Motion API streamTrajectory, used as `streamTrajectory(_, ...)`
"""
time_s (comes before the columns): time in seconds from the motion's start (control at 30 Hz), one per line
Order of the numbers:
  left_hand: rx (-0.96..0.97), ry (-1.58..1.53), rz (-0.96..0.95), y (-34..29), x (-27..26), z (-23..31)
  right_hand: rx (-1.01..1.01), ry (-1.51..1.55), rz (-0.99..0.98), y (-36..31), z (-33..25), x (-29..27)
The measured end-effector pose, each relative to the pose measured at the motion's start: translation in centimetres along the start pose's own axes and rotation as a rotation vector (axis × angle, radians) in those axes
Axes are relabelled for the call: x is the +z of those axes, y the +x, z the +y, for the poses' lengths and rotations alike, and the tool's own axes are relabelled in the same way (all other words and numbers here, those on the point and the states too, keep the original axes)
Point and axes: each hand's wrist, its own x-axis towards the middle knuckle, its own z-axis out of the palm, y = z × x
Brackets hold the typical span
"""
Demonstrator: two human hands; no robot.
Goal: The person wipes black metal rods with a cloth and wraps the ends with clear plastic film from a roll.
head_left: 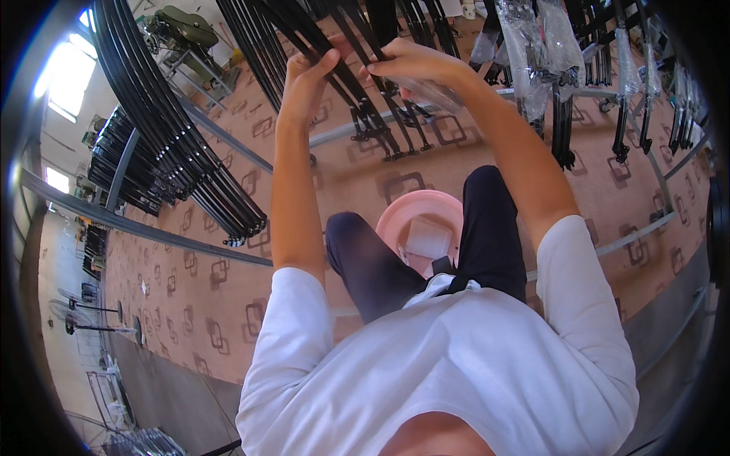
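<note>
Both my arms reach up to a row of hanging black metal tubes (352, 90) with small fittings at their lower ends. My left hand (306, 78) is closed around one of these tubes, its thumb across the front and some fingertips hidden behind. Just to the right, my right hand (417, 62) is closed with thumb and fingers together beside the neighbouring tube. Clear plastic film (435, 94) hangs under its palm and appears pinched in it. How the film meets the tube is hidden by the fingers.
Tubes wrapped in clear plastic (525, 57) hang at the right. A dense bundle of black tubes (163, 125) hangs at the left by a grey metal rail (144, 228). Between my knees a pink basin (391, 220) holds a whitish packet (428, 237). A green machine (186, 26) stands far left.
</note>
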Motion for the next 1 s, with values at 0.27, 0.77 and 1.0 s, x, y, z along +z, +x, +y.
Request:
streamTrajectory(0.27, 0.031, 0.115, -0.142, 0.9, -1.1, -4.2, 0.067, -0.019, 0.062, 0.5, 1.6, 0.6)
streamTrajectory(0.77, -0.115, -0.112, -0.358, 1.1, -2.6, -9.7, 0.13, 0.773, 0.82, -5.1, 16.6, 12.5)
streamTrajectory(1.0, 0.065, 0.071, -0.362, 1.7, -1.7, -11.0, 0.972, 0.438, 0.607, -15.1, 39.9, 27.7)
